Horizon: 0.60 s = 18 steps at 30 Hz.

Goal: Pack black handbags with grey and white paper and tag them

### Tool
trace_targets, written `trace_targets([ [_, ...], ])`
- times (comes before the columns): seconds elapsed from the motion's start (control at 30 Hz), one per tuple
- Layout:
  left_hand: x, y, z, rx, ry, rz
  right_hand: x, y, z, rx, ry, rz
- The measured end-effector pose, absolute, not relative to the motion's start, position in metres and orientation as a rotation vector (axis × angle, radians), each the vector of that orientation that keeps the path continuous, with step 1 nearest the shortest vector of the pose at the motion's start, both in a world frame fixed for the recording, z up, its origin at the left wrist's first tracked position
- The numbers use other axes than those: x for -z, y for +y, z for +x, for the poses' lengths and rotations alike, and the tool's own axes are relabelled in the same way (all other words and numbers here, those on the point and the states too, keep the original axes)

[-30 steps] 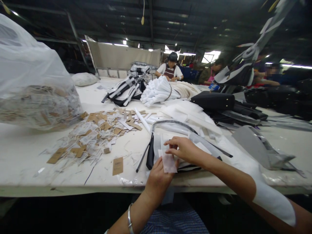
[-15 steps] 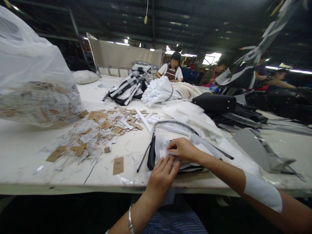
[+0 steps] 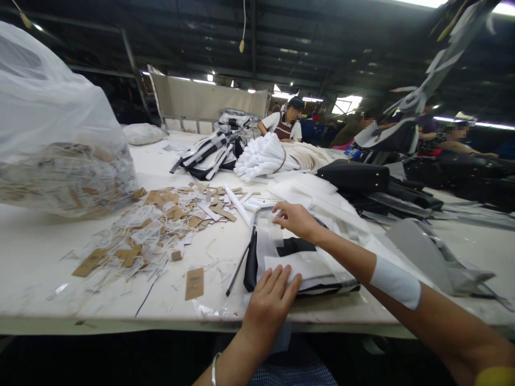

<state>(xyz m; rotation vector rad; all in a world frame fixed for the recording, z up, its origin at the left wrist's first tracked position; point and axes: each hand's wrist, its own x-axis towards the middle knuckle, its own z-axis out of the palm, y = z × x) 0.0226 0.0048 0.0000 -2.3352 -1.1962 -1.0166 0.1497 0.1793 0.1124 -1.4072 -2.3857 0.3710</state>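
Left hand: the bare left hand is lying palm down, its fingertips resting on a flat white sheet; its grip is standing apart.
Right hand: the bare right hand is reaching over a translucent whitish strip, fingers curling toward the thumb; I cannot tell whether its grip is pinching the strip.
Bag: a black-and-white bag is lying near the front edge of the white table, the sheet and strip covering part of it.
Tags: brown and white stringed tags are spreading leftward; one brown rectangular card tag is lying nearer the bag.
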Motion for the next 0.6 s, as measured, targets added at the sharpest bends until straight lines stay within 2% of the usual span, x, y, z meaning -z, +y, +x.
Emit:
trace_targets([
  [0.37, 0.003, 0.006, 0.023, 1.050, -1.182, -2.302, -0.098, 0.198, 0.146, -0.240, -2.343, -1.480],
  [0.6, 0.004, 0.007, 0.024, 1.060, -1.178, -2.275, -0.092, 0.214, 0.145, -0.310, -2.337, -1.545],
])
